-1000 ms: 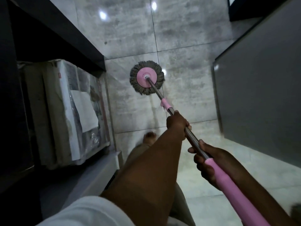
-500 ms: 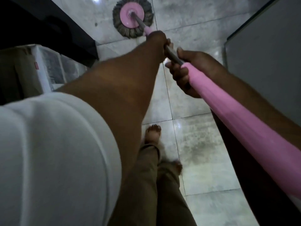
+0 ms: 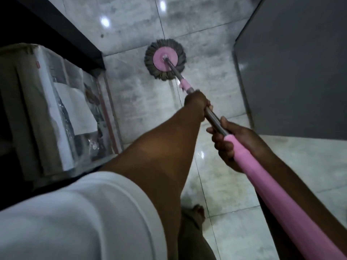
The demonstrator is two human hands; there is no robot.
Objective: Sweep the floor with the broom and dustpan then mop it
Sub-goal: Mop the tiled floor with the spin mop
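A round mop head (image 3: pixel 165 61) with a pink disc and grey strands lies flat on the grey tiled floor (image 3: pixel 216 181) ahead of me. Its metal pole (image 3: pixel 214 119) runs back toward me into a thick pink grip (image 3: pixel 277 196). My left hand (image 3: pixel 197 102) grips the metal pole just below a small pink collar. My right hand (image 3: pixel 231 145) grips the pole lower down, where the pink grip begins. No broom or dustpan is in view.
A plastic-wrapped cardboard box (image 3: pixel 56 109) stands at the left under a dark ledge (image 3: pixel 62 30). A tall grey panel (image 3: pixel 293 64) closes the right side. My bare foot (image 3: pixel 195 212) is on the tiles below the arms.
The mop head has come back toward me after being pushed far forward half a second ago. Both hands keep their hold on the pole. The view has tilted back up.
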